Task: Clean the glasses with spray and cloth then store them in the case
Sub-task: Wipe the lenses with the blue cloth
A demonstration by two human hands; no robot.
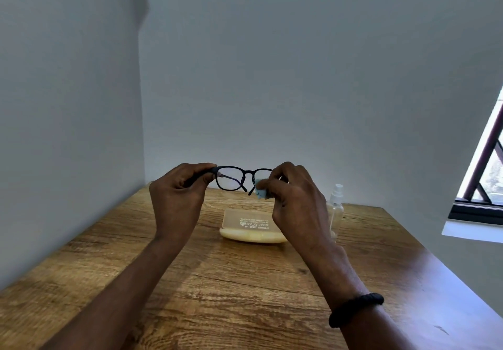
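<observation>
Black-framed glasses (236,173) are held up above the wooden table (217,281). My left hand (178,194) pinches the left end of the frame at the hinge. My right hand (295,200) pinches a small light-blue cloth (260,193) against the right lens, which its fingers mostly hide. Below them a pale yellow glasses case (249,227) with white print lies shut on the table. A clear spray bottle (336,208) with a white nozzle stands just right of the case, partly behind my right hand.
The table sits in a corner, with grey walls to the left and behind. A window with a dark frame (479,208) is at the right, above the table's right edge. A black band circles my right wrist.
</observation>
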